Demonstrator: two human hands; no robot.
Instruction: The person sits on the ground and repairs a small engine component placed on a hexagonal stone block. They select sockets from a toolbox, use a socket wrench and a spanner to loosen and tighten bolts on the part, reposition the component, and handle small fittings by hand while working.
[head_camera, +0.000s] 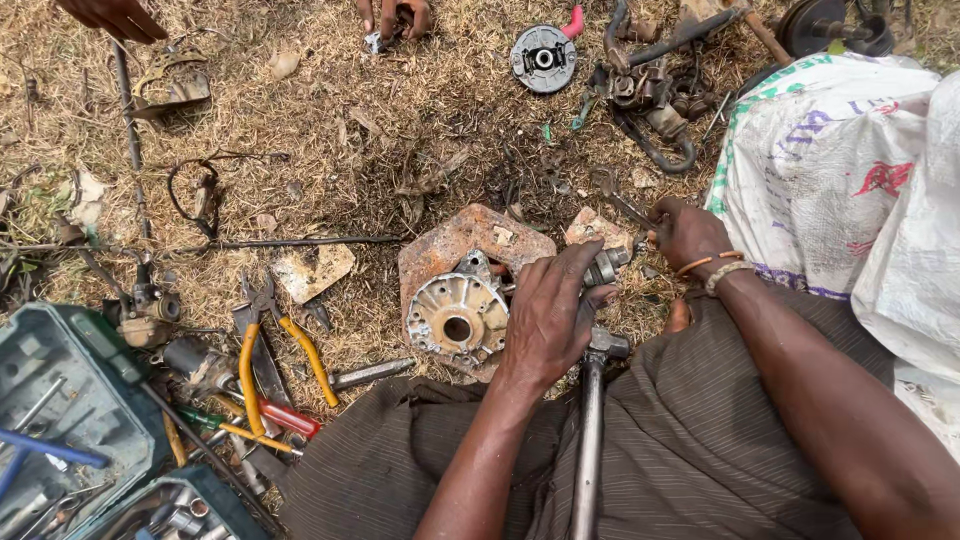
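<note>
left hand closed round a small metal part beside the round hub, right hand pinching its far end.

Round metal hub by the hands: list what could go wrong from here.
1. The left hand grips a small metal part close to the round hub; a slip could pinch fingers.
2. The hub rests on a rusty plate over dry grass, so it may rock.
3. Small pieces could vanish in the grass.
</note>
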